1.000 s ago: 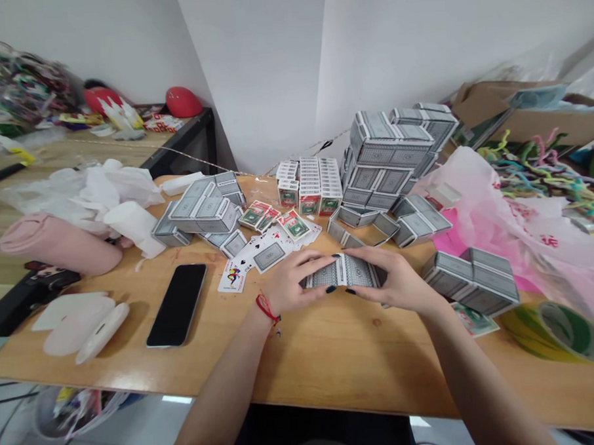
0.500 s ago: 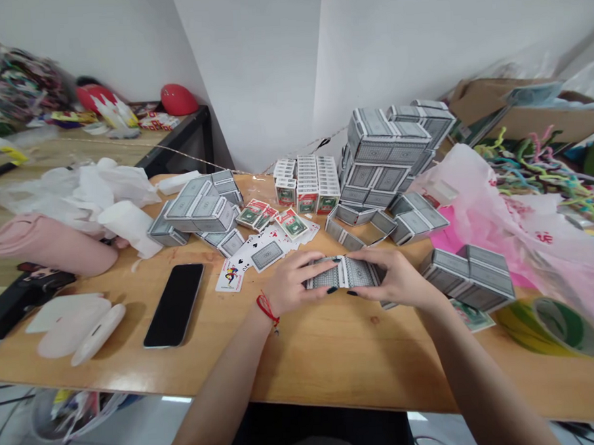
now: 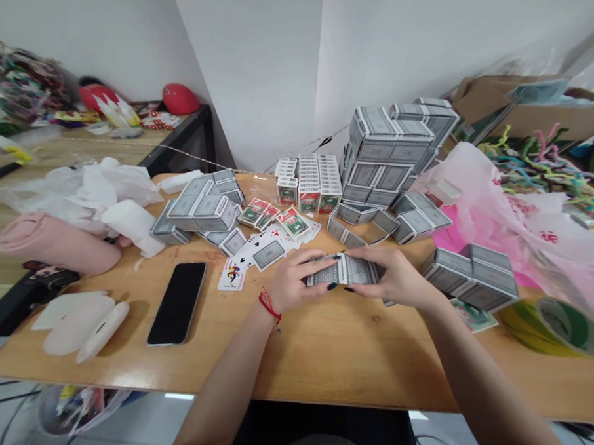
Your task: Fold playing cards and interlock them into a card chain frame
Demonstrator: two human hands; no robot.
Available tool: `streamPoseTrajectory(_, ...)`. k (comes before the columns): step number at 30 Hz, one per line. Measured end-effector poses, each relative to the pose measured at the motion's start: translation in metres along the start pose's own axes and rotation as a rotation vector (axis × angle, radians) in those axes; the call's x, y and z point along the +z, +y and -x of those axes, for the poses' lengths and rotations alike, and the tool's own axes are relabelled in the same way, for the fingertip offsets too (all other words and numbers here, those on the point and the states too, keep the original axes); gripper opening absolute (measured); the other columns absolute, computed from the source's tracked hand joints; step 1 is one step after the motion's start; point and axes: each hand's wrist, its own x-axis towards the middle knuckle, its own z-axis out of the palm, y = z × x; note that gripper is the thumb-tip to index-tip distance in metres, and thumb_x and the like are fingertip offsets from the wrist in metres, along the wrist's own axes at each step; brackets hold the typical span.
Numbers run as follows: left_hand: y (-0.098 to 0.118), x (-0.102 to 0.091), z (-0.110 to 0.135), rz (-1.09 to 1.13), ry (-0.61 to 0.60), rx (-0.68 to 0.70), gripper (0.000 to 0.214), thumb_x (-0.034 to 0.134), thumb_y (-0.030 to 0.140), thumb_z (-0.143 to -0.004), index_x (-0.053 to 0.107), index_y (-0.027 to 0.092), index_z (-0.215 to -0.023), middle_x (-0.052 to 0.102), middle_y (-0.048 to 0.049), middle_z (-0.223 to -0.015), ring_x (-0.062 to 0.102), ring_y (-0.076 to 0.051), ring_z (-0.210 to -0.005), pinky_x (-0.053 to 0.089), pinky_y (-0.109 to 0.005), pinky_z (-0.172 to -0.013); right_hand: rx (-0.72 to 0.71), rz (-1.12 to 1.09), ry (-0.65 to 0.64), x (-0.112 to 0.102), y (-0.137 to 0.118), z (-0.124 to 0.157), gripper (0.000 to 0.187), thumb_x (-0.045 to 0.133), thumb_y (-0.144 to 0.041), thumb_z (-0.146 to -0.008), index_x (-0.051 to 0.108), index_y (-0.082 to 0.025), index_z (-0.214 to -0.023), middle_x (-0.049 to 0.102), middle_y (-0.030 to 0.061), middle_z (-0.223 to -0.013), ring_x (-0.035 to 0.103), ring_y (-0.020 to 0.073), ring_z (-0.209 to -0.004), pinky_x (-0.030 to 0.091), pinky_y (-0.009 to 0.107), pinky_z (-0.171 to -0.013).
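In front of me, both hands hold a block made of grey-patterned playing cards (image 3: 323,274), with a white strip at its middle. My left hand (image 3: 295,278), a red string bracelet at its wrist, is closed on the block's left end. The right end sits between the thumb and fingers of my right hand (image 3: 395,277). Part of the block and its underside are hidden by my hands. Fanned loose playing cards (image 3: 244,263) lie just beyond my left hand, and an open frame of folded cards (image 3: 349,236) stands beyond my right.
Taller card blocks (image 3: 389,140) are stacked at the back right, more card blocks (image 3: 202,207) at the left. Boxed card decks (image 3: 309,182) stand between them. A phone (image 3: 177,303) lies at left; a tape roll (image 3: 552,326) and a card block (image 3: 469,277) sit at right.
Both hands keep their hold on the card block, with hardly any movement. The whole view has shifted slightly, so things appear a little further right.
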Motion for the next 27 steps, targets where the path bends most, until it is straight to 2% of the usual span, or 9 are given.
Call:
streamPoseTrajectory(11, 0.0027, -0.0014, -0.0013, -0.010, -0.005, 0.017, 0.039, 0.056, 0.042, -0.074, 0.058, 0.024, -0.109, 0.057, -0.0073, -0.113, 0.054, -0.019, -0.100, 0.042, -0.036, -0.090, -0.064, 0.010, -0.051, -0.0034, 0.0002, -0.0006, 0.049, 0.065, -0.038, -0.068, 0.056, -0.019, -0.112, 0.065, 0.0072, -0.099, 0.061, 0.0209, -0.087, 0.047, 0.032, -0.080)
streamPoseTrajectory(16, 0.0061, -0.0052, -0.0021, -0.023, -0.015, -0.097, 0.058, 0.061, 0.045, -0.069, 0.047, 0.020, -0.120, 0.057, -0.0084, -0.113, 0.053, -0.020, -0.102, 0.042, -0.036, -0.090, -0.032, 0.012, -0.040, -0.0028, -0.0028, 0.0001, 0.050, 0.064, -0.038, -0.069, 0.053, -0.019, -0.115, 0.063, 0.0069, -0.104, 0.059, 0.0214, -0.093, 0.046, 0.033, -0.083)
streamPoseTrajectory(18, 0.0078, -0.0067, -0.0025, -0.028, -0.030, -0.118, 0.059, 0.062, 0.045, -0.069, 0.048, 0.019, -0.119, 0.057, -0.0084, -0.112, 0.053, -0.019, -0.101, 0.043, -0.035, -0.089, -0.039, 0.021, -0.054, -0.0032, -0.0037, 0.0001, 0.051, 0.063, -0.038, -0.070, 0.053, -0.019, -0.116, 0.063, 0.0072, -0.104, 0.059, 0.0214, -0.093, 0.046, 0.033, -0.083)
streamPoseTrajectory(27, 0.0094, -0.0068, -0.0033, -0.134, -0.073, -0.060, 0.054, 0.059, 0.050, -0.068, 0.054, 0.018, -0.112, 0.059, -0.0089, -0.107, 0.054, -0.021, -0.097, 0.044, -0.039, -0.088, -0.057, 0.065, -0.134, -0.0073, -0.0050, 0.0016, 0.046, 0.064, -0.035, -0.068, 0.057, -0.019, -0.111, 0.064, 0.0071, -0.100, 0.060, 0.0203, -0.089, 0.047, 0.032, -0.080)
